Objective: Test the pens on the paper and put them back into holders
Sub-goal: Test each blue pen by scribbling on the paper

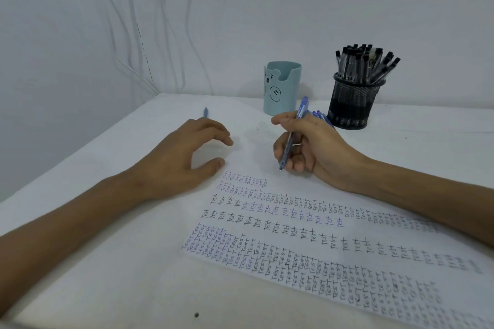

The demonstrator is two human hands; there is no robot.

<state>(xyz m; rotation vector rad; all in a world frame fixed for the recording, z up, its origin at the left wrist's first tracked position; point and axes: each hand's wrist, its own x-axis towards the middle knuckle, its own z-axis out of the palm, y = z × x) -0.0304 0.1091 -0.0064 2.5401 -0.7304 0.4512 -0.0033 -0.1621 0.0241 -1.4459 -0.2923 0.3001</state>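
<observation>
- Several rows of "test" in black and blue already cover the near part of the paper (374, 231), which lies slantwise on the white table (107, 262).
- The right hand (310, 147) pinches a blue pen (290, 139) in a writing grip, thumb and curled fingers closed round the lower barrel. The tip points down at the bare strip just beyond the farthest row; whether it touches the sheet cannot be told.
- The pen's long axis leans up and away from the tip, its top end aimed at the gap between the two holders, so the writing stroke belongs to the right hand alone.
- The left hand (184, 157) rests at the sheet's far left, fingers loosely curled and holding nothing.
- One more blue pen (205, 112) pokes out behind the left hand.
- A few loose blue pens (319, 115) lie behind the right hand, just beside the black mesh holder (350, 101).
- The mesh holder is crowded with black pens (366, 64); the pale blue bear holder (282, 88), left of it, shows none above its rim and looks the likelier home for blue ones.
- Cables (171, 35) hang on the wall, out of the way.
</observation>
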